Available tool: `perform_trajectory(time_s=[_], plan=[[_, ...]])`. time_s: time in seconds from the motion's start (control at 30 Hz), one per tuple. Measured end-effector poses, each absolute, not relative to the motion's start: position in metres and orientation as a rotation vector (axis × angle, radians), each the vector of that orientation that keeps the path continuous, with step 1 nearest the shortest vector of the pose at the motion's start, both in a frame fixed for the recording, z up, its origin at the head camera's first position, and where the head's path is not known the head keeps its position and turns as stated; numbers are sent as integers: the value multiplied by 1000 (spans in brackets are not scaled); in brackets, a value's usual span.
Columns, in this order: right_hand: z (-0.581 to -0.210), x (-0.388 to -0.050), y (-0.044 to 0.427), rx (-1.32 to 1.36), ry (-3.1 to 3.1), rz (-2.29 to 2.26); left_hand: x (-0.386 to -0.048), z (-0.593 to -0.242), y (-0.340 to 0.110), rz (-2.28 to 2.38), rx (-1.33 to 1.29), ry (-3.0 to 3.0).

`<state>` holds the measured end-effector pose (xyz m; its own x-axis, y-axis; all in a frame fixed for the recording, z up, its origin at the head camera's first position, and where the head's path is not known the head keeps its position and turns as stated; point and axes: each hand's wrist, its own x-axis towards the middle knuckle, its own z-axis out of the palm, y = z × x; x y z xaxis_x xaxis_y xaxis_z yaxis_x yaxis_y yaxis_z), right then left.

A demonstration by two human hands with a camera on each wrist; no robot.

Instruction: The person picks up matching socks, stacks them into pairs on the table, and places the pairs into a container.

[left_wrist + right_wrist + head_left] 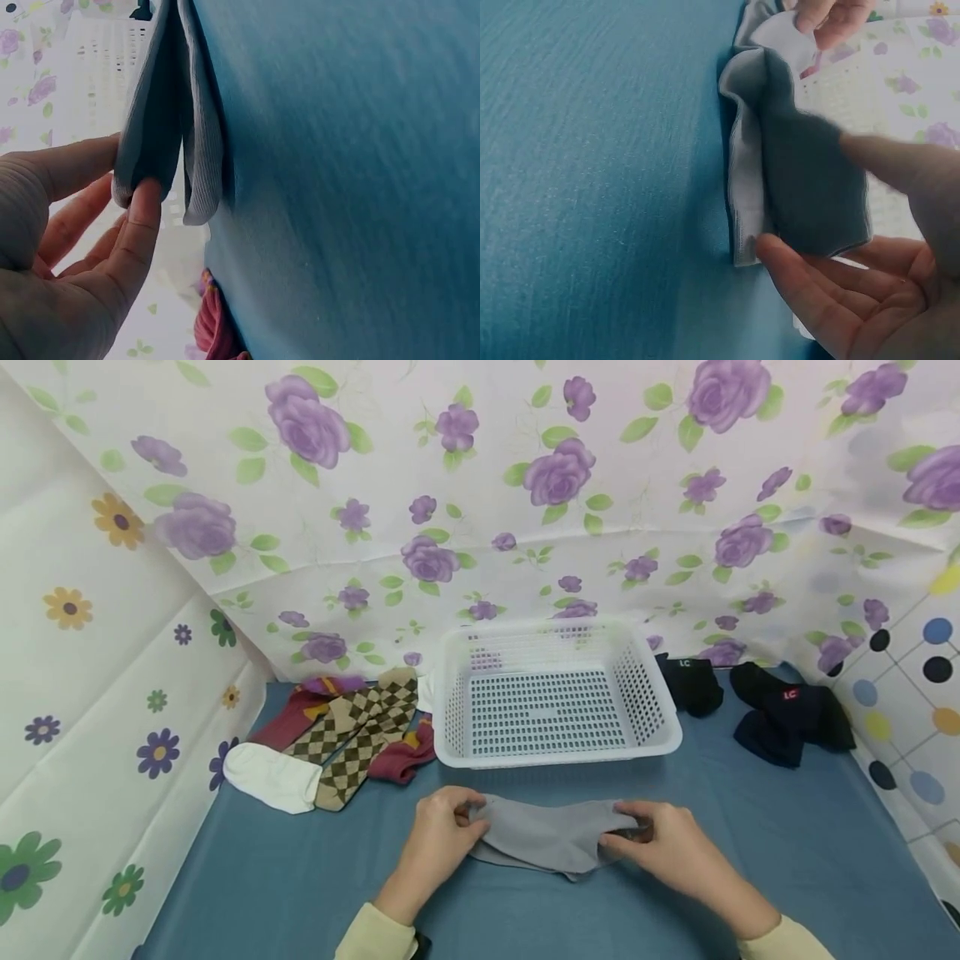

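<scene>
Grey socks point(551, 831), limp and spread sideways in two layers, are held just above the blue table in front of the basket. At their left end my left hand point(444, 831) pinches the upper layer between thumb and fingers; in the left wrist view the lower grey layer point(202, 165) hangs apart from it, its edge ribbed. My right hand point(671, 847) grips the other end. Seen from the right wrist, the thumb is at the upper layer point(817, 180) and a fingertip touches the fold near the lower layer point(746, 195).
Behind the socks stands a white plastic basket point(558, 758) with slotted walls. Left of it lie checkered socks point(352, 777), maroon socks point(393, 762) and a white sock point(273, 777). Black socks point(693, 687) and dark navy socks point(787, 714) lie at the right. Flowered sheets point(480, 527) enclose the table point(247, 877).
</scene>
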<state>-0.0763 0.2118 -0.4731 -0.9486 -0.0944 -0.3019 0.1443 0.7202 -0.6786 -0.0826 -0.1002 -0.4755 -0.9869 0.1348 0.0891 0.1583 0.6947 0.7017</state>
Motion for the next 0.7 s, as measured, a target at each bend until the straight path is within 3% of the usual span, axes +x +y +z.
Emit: perform_trajectory(time_s=[0.47,0.7], plan=[[-478,-83,217,63,2701,-1148,-85,-476,-94,-1481,133,-2746],[-476,-80,217,56,2625,-1126,-85,-477,-96,-1411,172,-2755]])
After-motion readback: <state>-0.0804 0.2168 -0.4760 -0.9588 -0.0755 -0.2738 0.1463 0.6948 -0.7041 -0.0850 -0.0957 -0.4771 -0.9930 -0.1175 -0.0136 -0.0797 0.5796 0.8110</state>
